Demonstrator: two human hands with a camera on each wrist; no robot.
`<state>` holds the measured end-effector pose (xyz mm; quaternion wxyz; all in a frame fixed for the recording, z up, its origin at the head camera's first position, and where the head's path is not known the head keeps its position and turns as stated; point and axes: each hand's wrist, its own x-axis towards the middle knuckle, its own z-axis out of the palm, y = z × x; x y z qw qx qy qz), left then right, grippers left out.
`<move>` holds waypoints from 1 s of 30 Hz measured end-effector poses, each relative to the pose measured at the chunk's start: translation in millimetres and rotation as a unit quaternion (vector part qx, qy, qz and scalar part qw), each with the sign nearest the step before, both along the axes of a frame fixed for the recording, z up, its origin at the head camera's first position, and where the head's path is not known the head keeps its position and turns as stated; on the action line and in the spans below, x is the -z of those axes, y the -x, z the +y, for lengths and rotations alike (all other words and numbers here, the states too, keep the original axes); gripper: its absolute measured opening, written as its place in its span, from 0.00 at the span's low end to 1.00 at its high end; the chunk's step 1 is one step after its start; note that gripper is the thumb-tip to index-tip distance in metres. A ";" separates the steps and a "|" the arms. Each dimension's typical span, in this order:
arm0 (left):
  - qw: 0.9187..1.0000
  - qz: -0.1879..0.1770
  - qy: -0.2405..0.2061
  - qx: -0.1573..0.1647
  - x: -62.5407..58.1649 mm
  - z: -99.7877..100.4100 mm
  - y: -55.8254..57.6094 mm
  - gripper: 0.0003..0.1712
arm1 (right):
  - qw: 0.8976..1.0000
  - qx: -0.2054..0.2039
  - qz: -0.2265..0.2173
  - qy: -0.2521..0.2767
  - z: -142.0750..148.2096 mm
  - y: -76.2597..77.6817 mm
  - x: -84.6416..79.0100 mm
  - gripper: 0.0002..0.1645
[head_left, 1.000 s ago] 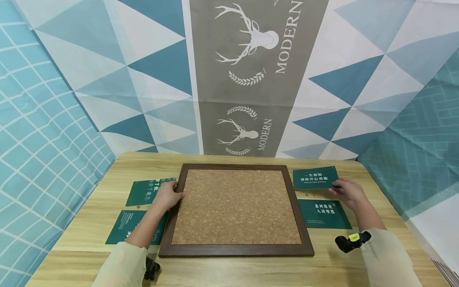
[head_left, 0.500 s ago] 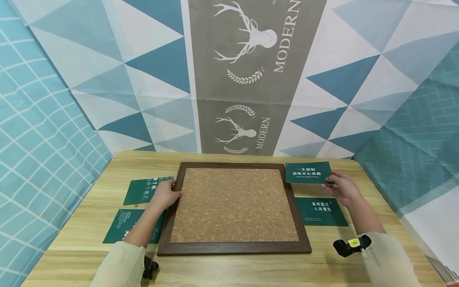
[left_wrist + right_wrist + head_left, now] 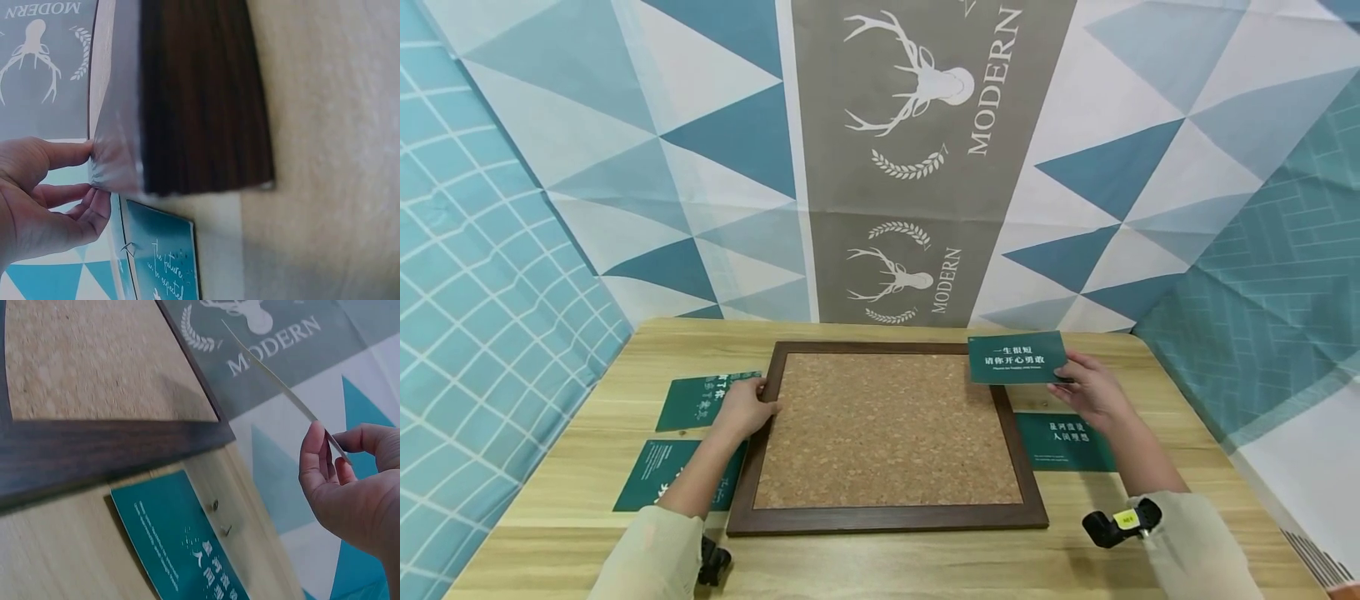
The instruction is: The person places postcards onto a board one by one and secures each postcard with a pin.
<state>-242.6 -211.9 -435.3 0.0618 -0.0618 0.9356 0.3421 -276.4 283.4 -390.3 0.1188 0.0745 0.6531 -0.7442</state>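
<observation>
My right hand [image 3: 1096,398] pinches a green card [image 3: 1018,377] with white lettering by its right edge. The card is raised over the upper right corner of a framed corkboard [image 3: 887,433]; the right wrist view shows it edge-on, slightly bent, between thumb and fingers [image 3: 312,450]. On the board's left side, my left hand [image 3: 745,410] grips the dark wooden frame [image 3: 203,100], thumb on one face and fingertips on the other. Bare cork shows across the board.
Two green cards lie left of the board, an upper one [image 3: 681,407] and a lower one [image 3: 642,479], both partly behind my left arm. Another green card [image 3: 1052,458] lies to the right. Near it are two small metal pins [image 3: 215,505] on the wooden table [image 3: 880,567].
My right hand has lifted the green card and carried it left, from the table beside the board to over its upper right corner. My left hand stays on the frame.
</observation>
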 end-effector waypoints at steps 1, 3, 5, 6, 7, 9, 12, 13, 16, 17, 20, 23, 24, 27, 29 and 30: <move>1.000 -0.001 0.000 -0.001 0.3 -0.3 0.0 0.35 | 1.000 0.000 0.001 -0.001 -2.1 -0.4 -0.7 0.42; 1.000 -0.002 0.000 -0.002 0.5 -0.7 -0.2 0.35 | 1.000 -0.001 0.004 0.002 -6.6 -1.1 -2.3 0.39; 1.000 -0.001 0.000 -0.003 0.3 -1.0 -0.4 0.34 | 1.000 0.000 0.007 0.011 -11.4 -1.4 -3.8 0.32; 1.000 -0.001 -0.001 -0.004 0.3 -1.3 -0.2 0.35 | 1.000 0.001 0.010 0.015 -13.7 -1.4 -4.4 0.28; 1.000 0.000 -0.002 -0.004 0.3 -1.5 -0.2 0.35 | 1.000 0.001 0.012 0.018 -16.1 -1.7 -5.2 0.25; 1.000 0.002 -0.004 -0.002 -0.1 -1.5 -0.4 0.35 | 1.000 0.003 0.013 0.024 -20.9 -2.4 -6.8 0.20; 1.000 0.003 -0.008 0.001 -0.2 -2.0 -0.5 0.35 | 1.000 0.002 0.013 0.027 -27.2 -3.5 -8.2 0.19; 1.000 0.004 -0.009 0.002 -0.1 -2.2 -0.7 0.35 | 1.000 0.000 0.012 0.026 -29.2 -3.7 -8.5 0.19; 1.000 0.004 -0.010 0.001 0.1 -2.9 -1.0 0.35 | 1.000 -0.007 0.012 0.023 -35.5 -3.8 -8.1 0.19; 1.000 0.004 -0.010 0.001 0.1 -2.8 -1.3 0.35 | 1.000 -0.009 0.011 0.022 -37.7 -3.6 -7.7 0.19; 1.000 0.006 -0.007 -0.001 0.6 -2.7 -1.4 0.35 | 1.000 -0.012 0.013 0.017 -44.6 -3.1 -6.7 0.21; 1.000 0.006 -0.006 -0.001 0.6 -1.9 -1.9 0.34 | 1.000 -0.015 0.015 0.014 -51.4 -3.0 -6.3 0.23; 1.000 0.007 -0.005 0.000 0.5 -1.8 -2.2 0.34 | 1.000 -0.016 0.016 0.013 -53.4 -3.1 -6.3 0.24; 1.000 0.009 -0.006 0.002 -0.2 -1.4 -3.1 0.34 | 0.999 -0.017 0.018 0.019 -58.4 -4.0 -6.8 0.25; 1.000 0.011 -0.007 0.003 -0.9 -1.3 -3.8 0.34 | 0.999 -0.017 0.019 0.025 -61.3 -4.8 -7.5 0.24; 1.000 0.011 -0.006 0.003 -0.9 -1.4 -3.7 0.34 | 0.999 -0.019 0.020 0.027 -62.7 -5.0 -7.5 0.24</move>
